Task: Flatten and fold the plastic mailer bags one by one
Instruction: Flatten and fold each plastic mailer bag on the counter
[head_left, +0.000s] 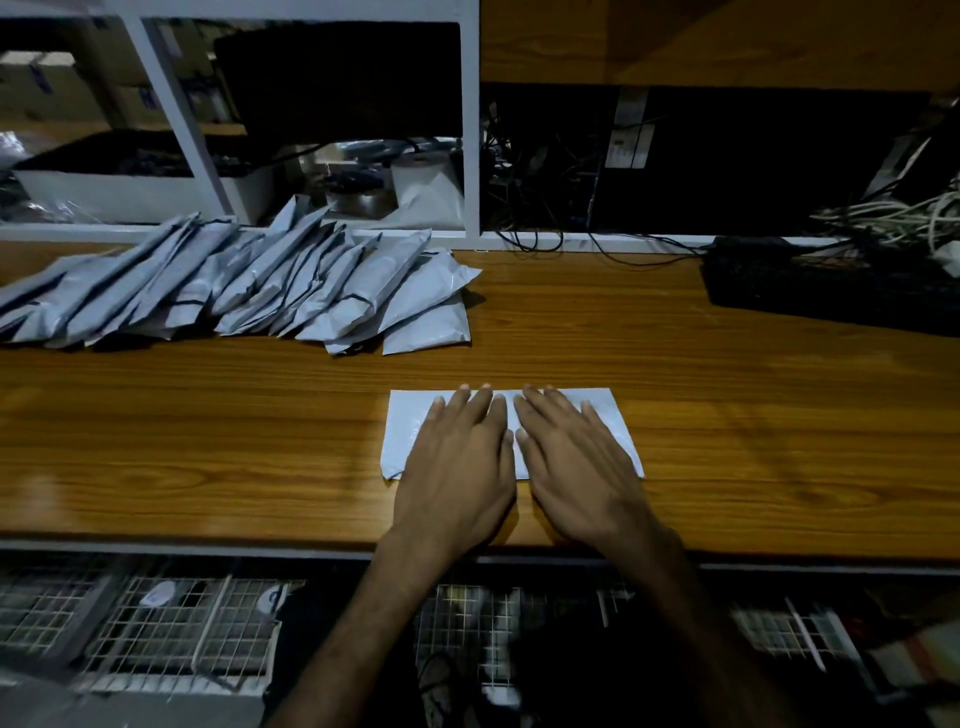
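A pale grey plastic mailer bag (408, 431) lies flat on the wooden table (727, 415), near its front edge. My left hand (460, 467) and my right hand (571, 462) press down on it side by side, palms down, fingers straight and pointing away from me. The hands cover the bag's middle; its left part and right corner (613, 410) show. A row of several folded grey mailer bags (249, 291) leans in an overlapping line at the table's back left.
A white shelf frame (470, 156) stands behind the table, with rolls and trays inside. A black keyboard (831, 291) and tangled cables (893, 218) sit at the back right. Wire mesh baskets (182, 634) lie below the table's front edge.
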